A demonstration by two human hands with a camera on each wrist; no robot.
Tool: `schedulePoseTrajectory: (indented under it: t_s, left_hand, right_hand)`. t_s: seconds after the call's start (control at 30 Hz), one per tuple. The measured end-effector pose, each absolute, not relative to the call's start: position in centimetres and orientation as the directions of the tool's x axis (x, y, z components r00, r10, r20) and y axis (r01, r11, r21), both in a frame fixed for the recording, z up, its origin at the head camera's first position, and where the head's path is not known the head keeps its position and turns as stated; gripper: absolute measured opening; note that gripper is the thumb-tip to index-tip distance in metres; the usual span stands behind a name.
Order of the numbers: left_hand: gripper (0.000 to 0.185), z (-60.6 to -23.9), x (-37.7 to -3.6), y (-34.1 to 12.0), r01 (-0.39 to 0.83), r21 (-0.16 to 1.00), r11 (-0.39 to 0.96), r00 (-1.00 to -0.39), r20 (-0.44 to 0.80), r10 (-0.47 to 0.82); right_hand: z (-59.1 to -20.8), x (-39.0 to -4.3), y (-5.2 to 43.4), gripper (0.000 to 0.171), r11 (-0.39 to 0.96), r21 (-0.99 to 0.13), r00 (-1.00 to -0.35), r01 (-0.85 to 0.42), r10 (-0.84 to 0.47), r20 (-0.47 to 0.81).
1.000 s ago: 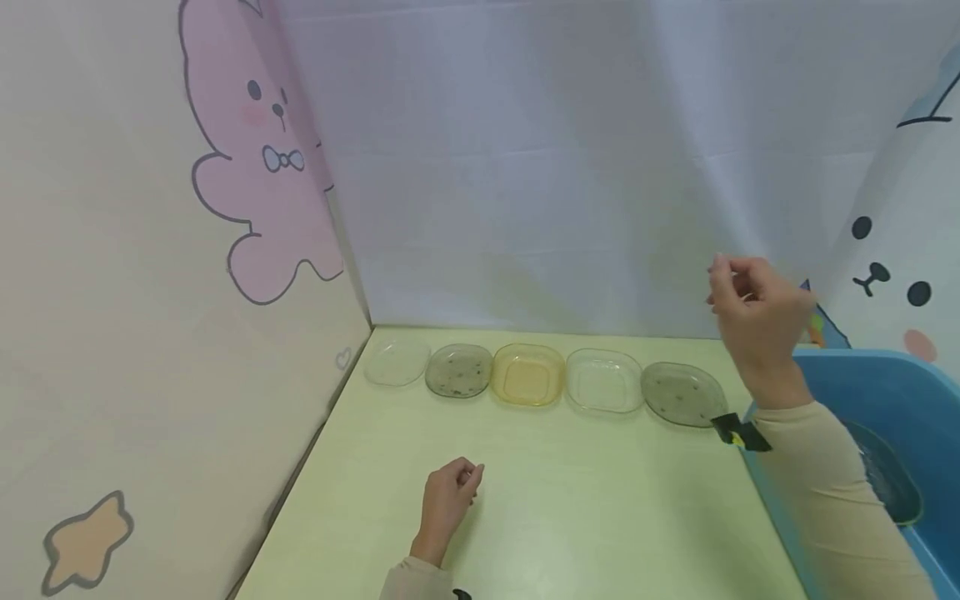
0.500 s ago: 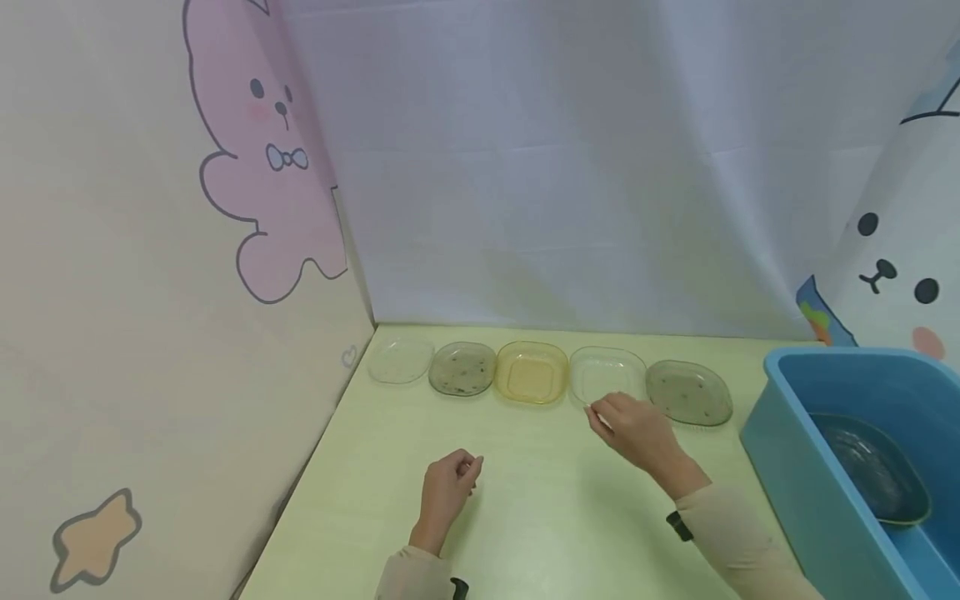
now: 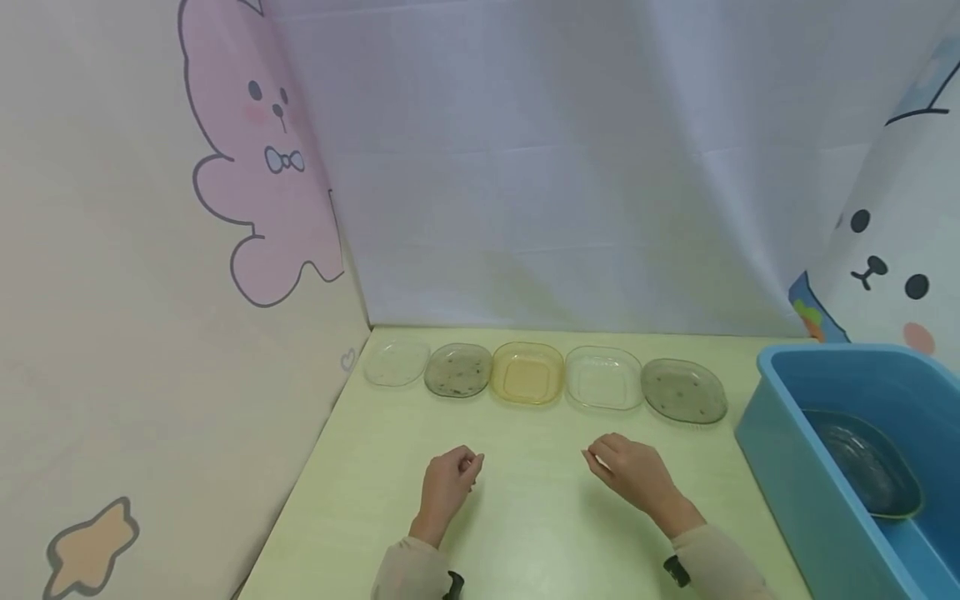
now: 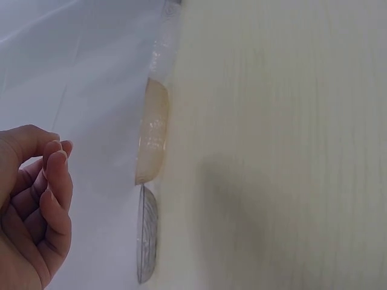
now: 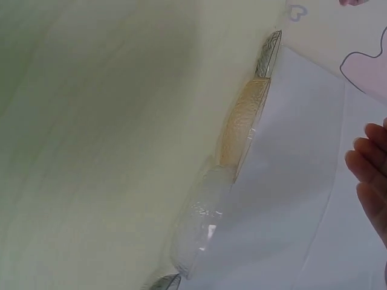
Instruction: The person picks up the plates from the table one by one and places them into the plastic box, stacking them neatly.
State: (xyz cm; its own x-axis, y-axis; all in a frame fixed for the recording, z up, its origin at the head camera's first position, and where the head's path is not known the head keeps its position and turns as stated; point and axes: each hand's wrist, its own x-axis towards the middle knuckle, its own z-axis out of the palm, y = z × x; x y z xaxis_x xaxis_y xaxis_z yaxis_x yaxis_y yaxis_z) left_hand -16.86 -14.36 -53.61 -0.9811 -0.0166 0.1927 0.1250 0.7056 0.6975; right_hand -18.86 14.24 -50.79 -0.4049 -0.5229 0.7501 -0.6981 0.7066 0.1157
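Observation:
In the head view, a row of see-through glass dishes runs along the back of the table. From left to right they are a clear dish [image 3: 397,363], a grey dish [image 3: 458,371], an amber dish [image 3: 527,374], another clear dish [image 3: 603,379] and a larger grey dish [image 3: 683,392]. My left hand [image 3: 447,487] hovers in front of the grey and amber dishes, fingers loosely bent and holding nothing. To the right, in front of the second clear dish, my right hand [image 3: 633,472] hangs with relaxed fingers and nothing between them. Both wrist views show the dishes edge-on beyond the hands.
A blue tub [image 3: 795,433] stands at the right side, with a dark glass dish [image 3: 862,462] inside it. Behind the row rises a white cloth [image 3: 525,167]. A wall with cartoon prints [image 3: 277,192] borders the pale yellow table [image 3: 540,533] on the left.
My right hand has come down and left from above the tub's near side, past the second clear dish, then drawn back toward me. The left hand and the dishes have stayed put.

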Motion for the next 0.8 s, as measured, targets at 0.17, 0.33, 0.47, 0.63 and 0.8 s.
schedulePoseTrajectory:
  t_s: [0.17,0.33,0.47,0.63,0.8]
  left_hand:
    - [0.018,-54.0,-18.1,-14.9,0.097,0.687,0.721,-0.986,0.165,-0.025]
    - [0.019,-54.7,-19.8,-16.2,0.016,0.714,0.7,-0.991,0.106,-0.086]
    - [0.021,-54.8,-21.6,-17.7,-0.036,0.771,0.636,-0.989,0.065,-0.135]
    - [0.027,-55.0,-24.6,-20.2,-0.156,0.872,0.464,-0.97,-0.046,-0.24]
    - [0.036,-56.1,-27.7,-22.9,-0.351,0.92,0.177,-0.884,-0.263,-0.386]
  right_hand:
    - [-52.0,-18.0,15.2,0.045,0.706,0.021,-0.455,-0.708,-0.478,0.751]
    - [-53.2,-17.0,16.1,0.037,0.707,-0.05,-0.502,-0.706,-0.448,0.74]
    - [-53.8,-16.4,16.7,0.026,0.72,-0.079,-0.534,-0.689,-0.431,0.728]
    - [-54.3,-15.6,17.4,0.011,0.751,-0.128,-0.589,-0.648,-0.387,0.71]
    - [-54.7,-14.8,17.4,0.015,0.803,-0.178,-0.658,-0.569,-0.314,0.685]
